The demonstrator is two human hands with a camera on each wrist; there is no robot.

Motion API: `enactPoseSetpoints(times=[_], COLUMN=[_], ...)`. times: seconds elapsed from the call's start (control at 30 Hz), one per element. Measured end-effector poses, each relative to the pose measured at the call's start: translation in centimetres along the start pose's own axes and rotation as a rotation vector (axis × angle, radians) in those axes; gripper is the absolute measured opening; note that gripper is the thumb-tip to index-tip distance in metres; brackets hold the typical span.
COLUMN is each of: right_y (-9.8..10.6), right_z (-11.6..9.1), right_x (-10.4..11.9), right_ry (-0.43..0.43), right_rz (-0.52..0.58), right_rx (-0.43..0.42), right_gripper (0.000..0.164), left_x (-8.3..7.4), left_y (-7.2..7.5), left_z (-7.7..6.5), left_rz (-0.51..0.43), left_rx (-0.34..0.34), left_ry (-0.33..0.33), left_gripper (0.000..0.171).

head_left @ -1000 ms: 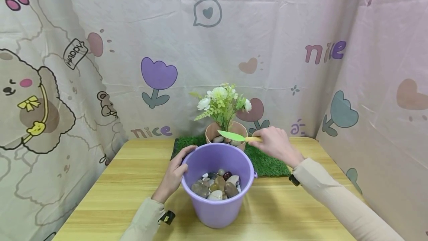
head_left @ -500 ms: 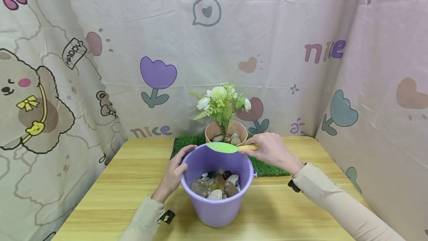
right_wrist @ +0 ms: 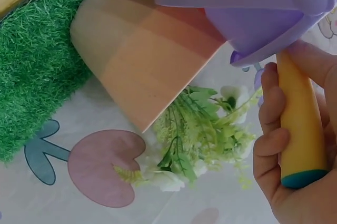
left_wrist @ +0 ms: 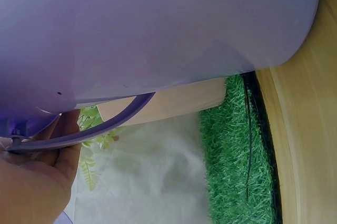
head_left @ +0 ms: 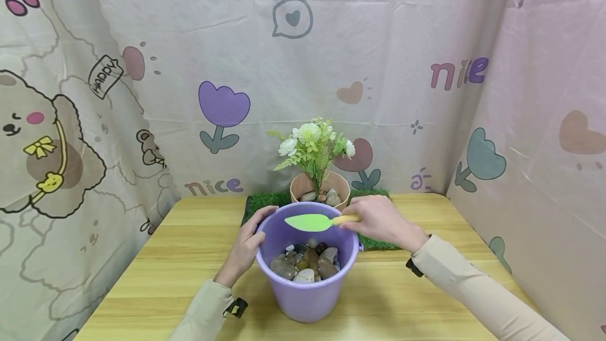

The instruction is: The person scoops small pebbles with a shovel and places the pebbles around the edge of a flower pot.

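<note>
A purple bucket (head_left: 307, 301) stands on the table with several smooth stones (head_left: 305, 264) in its bottom. My left hand (head_left: 245, 246) grips its rim on the left side, thumb inside; in the left wrist view the bucket's handle (left_wrist: 100, 129) hangs beside that hand. My right hand (head_left: 379, 222) grips the yellow handle (right_wrist: 300, 124) of a small trowel. The trowel's green blade (head_left: 309, 222) points left over the bucket's mouth, above the stones, and looks bare on top.
Behind the bucket, a peach flowerpot (right_wrist: 142, 50) holds stones and a white-flowered plant (head_left: 312, 143). It stands on a green turf mat (head_left: 374, 238) on the wooden table (head_left: 161, 272). A printed cloth (head_left: 303, 67) hangs behind and at both sides.
My right hand has brought the trowel down and toward me, from beside the flowerpot to over the bucket's mouth. A stone now shows at the right inside the flowerpot. My left hand has stayed put.
</note>
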State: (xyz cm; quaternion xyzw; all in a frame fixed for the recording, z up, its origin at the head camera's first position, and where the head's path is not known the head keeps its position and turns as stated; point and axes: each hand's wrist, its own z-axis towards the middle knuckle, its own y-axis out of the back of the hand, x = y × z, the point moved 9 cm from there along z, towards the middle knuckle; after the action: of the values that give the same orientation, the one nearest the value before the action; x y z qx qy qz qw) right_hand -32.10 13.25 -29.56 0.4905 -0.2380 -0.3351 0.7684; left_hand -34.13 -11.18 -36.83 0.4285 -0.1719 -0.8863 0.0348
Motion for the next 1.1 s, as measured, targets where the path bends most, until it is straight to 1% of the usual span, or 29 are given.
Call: enactPoseSetpoints(times=[0.17,0.4,0.57,0.67,0.87,1.0,1.1], right_y=[-0.3,0.1,-0.3,-0.8,-0.9,-0.9,-1.0], right_z=[0.1,0.5,0.7,0.9,1.6,1.8,2.0], right_x=[1.1,2.3,3.1,3.3,3.7,4.3,4.7], right_ry=[0.075,0.143,0.207,0.22,0.208,0.232,0.241], right_rz=[-0.012,-0.037,-0.065,-0.088,-0.118,-0.151,-0.161], right_rx=[0.036,0.056,0.098,0.141,0.219,0.271,0.3], right_gripper=[0.022,0.012,0.02,0.022,0.019,0.013,0.013], left_x=[0.0,-0.1,-0.2,-0.2,0.0,0.1,0.1], left_y=[0.0,0.0,0.0,0.0,-0.1,-0.2,-0.1], left_z=[0.0,0.0,0.0,-0.1,-0.1,-0.1,0.0], left_rz=[-0.004,-0.001,0.018,0.021,0.01,0.001,-0.006], left_rx=[0.0,-0.003,0.0,0.004,0.01,0.013,0.012], left_ry=[-0.001,0.0,0.0,0.005,0.019,0.02,0.021], left_gripper=[0.067,0.068,0.068,0.068,0.068,0.069,0.069])
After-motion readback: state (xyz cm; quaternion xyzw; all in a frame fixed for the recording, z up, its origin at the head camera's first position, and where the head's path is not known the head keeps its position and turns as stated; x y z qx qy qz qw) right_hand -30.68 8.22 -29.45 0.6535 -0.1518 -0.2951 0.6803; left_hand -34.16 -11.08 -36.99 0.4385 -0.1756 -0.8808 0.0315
